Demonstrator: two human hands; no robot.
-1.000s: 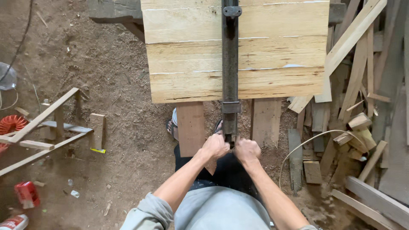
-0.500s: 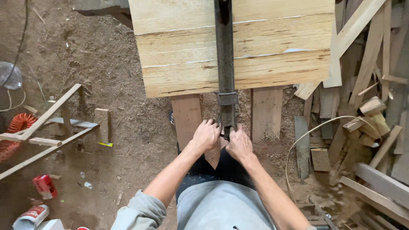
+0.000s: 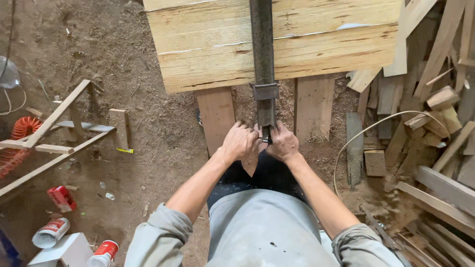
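A person stands over a long dark metal bar clamp [image 3: 262, 59] laid across glued pale wooden boards [image 3: 277, 44] at twelve o'clock. Both the left hand [image 3: 240, 142] and right hand [image 3: 282, 143] hold a clenched grip on the clamp's screw handle [image 3: 265, 134] at centre. Turning it evenly, with the bar kept square across the boards, would seem the sound way; wood offcuts [image 3: 435, 109] lie at three o'clock.
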